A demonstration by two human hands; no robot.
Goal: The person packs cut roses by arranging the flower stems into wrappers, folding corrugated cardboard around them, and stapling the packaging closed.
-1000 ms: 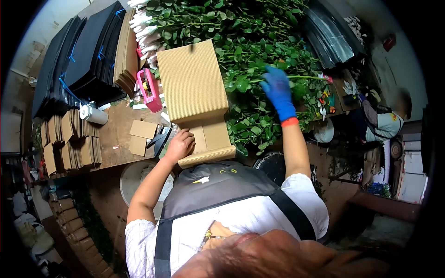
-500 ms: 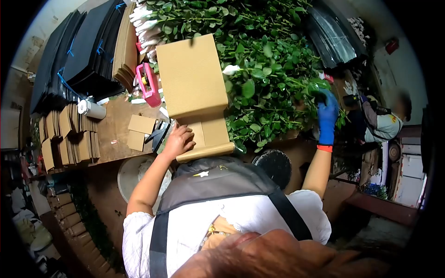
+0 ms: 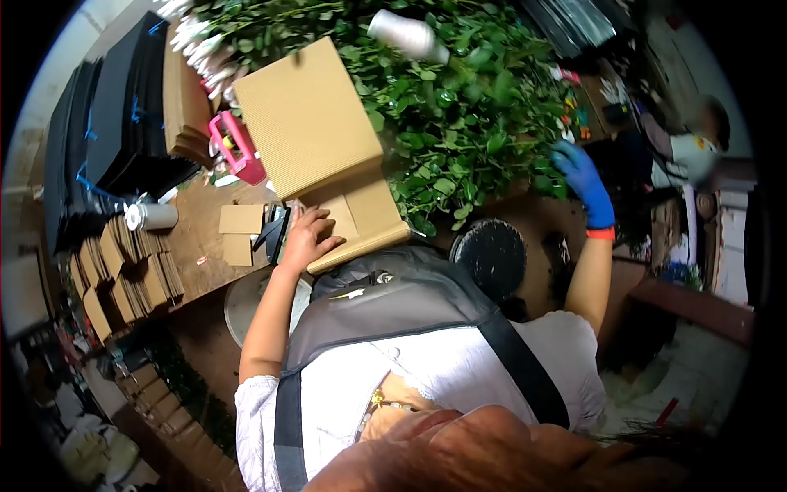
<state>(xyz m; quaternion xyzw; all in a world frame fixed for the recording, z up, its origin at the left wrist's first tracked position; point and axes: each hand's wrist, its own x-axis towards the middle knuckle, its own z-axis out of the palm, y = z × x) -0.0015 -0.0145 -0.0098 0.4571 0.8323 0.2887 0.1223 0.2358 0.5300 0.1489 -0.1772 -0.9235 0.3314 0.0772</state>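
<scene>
My bare left hand (image 3: 310, 238) lies on the left edge of a bent sheet of corrugated cardboard (image 3: 307, 115), its fingers spread and holding nothing. The sheet's near end is folded up against my grey apron (image 3: 402, 307). To the right, my right hand (image 3: 586, 184), in a blue glove, is closed beside the pile of leafy rose stems (image 3: 467, 139). It appears to grip a rose stem, though leaves and blur hide the grip. Above the pile, a white-sleeved rose head (image 3: 407, 34) is raised and blurred.
A pink tool (image 3: 238, 148) and a white cup-like roll (image 3: 152, 216) sit on the wooden table (image 3: 197, 266). Black sheet stacks (image 3: 123, 107) and small cardboard pieces (image 3: 123, 262) stand left. A black-topped stool (image 3: 490, 258) is below the table. Another person (image 3: 689, 152) is at far right.
The white-sleeved rose head has risen closer to the camera. My right hand has shifted slightly down and right. My left hand stays on the cardboard; the whole view has tilted.
</scene>
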